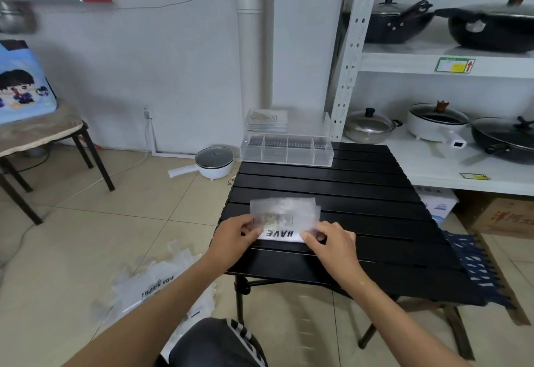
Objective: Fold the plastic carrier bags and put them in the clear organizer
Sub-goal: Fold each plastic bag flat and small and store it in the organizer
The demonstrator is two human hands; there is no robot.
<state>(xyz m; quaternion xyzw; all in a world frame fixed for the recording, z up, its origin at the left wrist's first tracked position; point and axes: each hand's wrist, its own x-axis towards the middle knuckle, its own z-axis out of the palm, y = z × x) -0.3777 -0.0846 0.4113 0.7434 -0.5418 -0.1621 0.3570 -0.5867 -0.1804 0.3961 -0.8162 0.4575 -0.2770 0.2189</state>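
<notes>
A folded translucent carrier bag [284, 213] with the black letters "HAVE" lies on the near part of the black slatted table [361, 193]. My left hand [235, 238] pinches its left edge. My right hand [332, 244] pinches its right lower corner. The clear organizer [287, 151] with several compartments stands at the table's far edge, its lid raised behind it. A heap of loose plastic bags [156, 288], one printed "THANK YOU", lies on the floor to my left.
A white shelf rack [433, 63] with black pans and pots stands to the right. A white electric pot [213, 161] sits on the tiled floor beyond the table. A chair [43, 135] with a blue cartoon bag stands at left. A dark blue cloth [474, 262] hangs at the table's right.
</notes>
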